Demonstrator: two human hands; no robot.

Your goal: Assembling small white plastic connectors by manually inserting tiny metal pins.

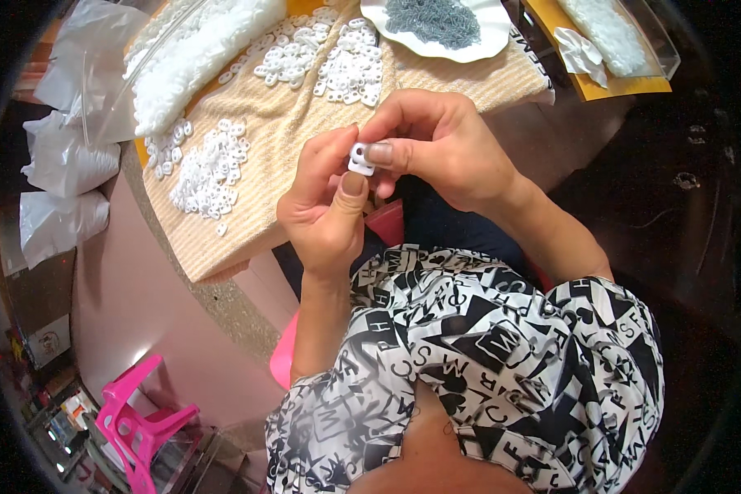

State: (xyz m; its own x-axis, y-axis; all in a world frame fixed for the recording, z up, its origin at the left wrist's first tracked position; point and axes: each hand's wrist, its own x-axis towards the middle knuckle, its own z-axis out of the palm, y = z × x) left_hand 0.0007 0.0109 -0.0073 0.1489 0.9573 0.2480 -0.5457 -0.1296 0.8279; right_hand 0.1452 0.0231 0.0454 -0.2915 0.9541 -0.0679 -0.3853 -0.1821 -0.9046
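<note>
Just near the edge of the cloth-covered surface [280,140], over the person's lap, both hands meet on one small white plastic piece [361,159]. The left hand [325,206] comes up from below, thumb pressed under the piece, fingers curled shut around it. The right hand [436,148] closes in from the right, thumb and forefinger pinching its top edge. Held close like this, clear of the surface, the piece is steadied from both sides, which looks suited to fine fingertip work on something this small.

Now the surroundings. On the beige cloth, loose white pieces lie in heaps: one pile [210,169] to the left of the hands, more piles [325,53] farther off. Far beyond those sits a white plate [490,37] holding a mound of small grey metal parts [435,18]. At far left, a clear bag of white pieces [193,53] slumps across the surface, with white plastic bags [66,160] stacked beside it off the edge. Far right, a clear tray [642,37] holds more white material on a yellow sheet.

Nothing crowds the hands; the nearest pile sits well apart. A pink stool [136,424] stands down on the floor at near left.
</note>
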